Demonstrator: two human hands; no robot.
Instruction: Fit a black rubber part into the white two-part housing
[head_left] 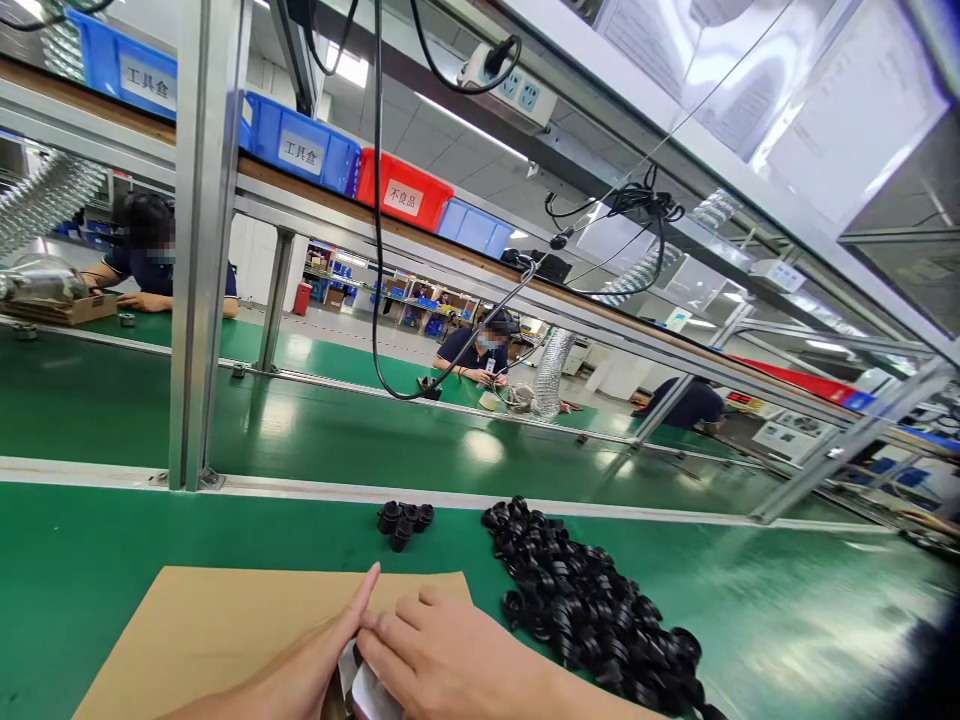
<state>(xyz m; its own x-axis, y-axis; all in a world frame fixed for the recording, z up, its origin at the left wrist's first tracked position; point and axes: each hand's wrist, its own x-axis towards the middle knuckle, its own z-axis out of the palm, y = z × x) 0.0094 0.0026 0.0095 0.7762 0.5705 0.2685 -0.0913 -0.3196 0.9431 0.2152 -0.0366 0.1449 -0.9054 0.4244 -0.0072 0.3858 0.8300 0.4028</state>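
My left hand (311, 650) and my right hand (442, 640) meet at the bottom centre, above a brown cardboard sheet (225, 615). Between them shows part of a shiny whitish-silver piece (373, 697), mostly covered by my fingers, so its kind is unclear. The right hand's fingers are bent and closed over it. On the left, the hand presses against the other side with one digit pointing up. Several small black ribbed parts (403, 522) stand just beyond the cardboard. To the right, a large heap of similar black parts (577, 600) lies on the green table.
A metal post (210, 250) rises at the left from the green bench (60, 530). Overhead, a shelf carries blue bins (300, 142) and a red bin (405, 190). A black cable (377, 250) hangs down ahead. Other people (484, 350) sit at the opposite bench.
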